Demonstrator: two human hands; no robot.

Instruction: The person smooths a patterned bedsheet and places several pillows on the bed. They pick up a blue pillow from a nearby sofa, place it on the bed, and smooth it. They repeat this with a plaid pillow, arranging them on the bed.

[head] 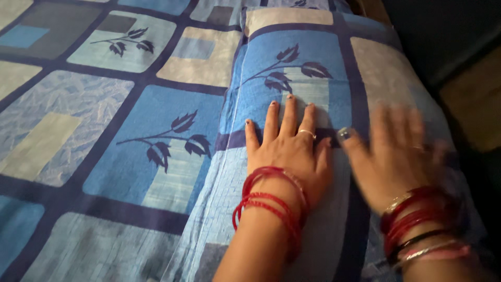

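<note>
Two hands lie flat on the blue leaf-print pillow (313,78), which sits on the matching bedsheet (104,130). I see my left hand (289,151) with fingers spread, gripping nothing. My right hand (396,156) is blurry, fingers spread too.

Pillow (313,68): blue and cream blocks, dark navy bands, navy leaf sprigs. Bedsheet (104,104), left: matching blue, grey and cream squares with the same leaves. Red bangles (271,201) on the left wrist; red, black and pink bangles (422,230) on the right wrist.
</note>
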